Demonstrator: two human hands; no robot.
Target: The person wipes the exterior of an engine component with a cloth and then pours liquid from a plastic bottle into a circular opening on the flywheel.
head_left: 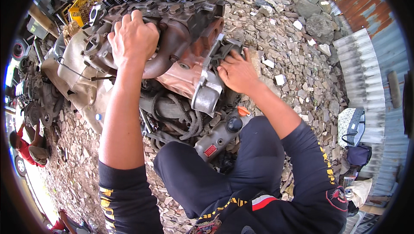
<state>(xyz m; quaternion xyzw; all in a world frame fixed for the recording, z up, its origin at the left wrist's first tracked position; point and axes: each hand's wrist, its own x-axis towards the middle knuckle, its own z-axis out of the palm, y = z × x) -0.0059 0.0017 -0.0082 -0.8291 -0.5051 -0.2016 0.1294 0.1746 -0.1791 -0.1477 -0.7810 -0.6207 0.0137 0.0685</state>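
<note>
engine gripped by left hand; cloth at right edge touched by right hand, grip unclear; even bracing advised.

Red label with pale print is sitting on the grey metal cover, the print coming out too small to read. Yellow lettering is running along the left sleeve and the right sleeve, and more of it is slanting across the chest of the dark shirt, ending by a red-and-white patch. A red-edged emblem is showing on the right sleeve, and a multicoloured crest is sitting below the chest lettering, details blurring
</note>
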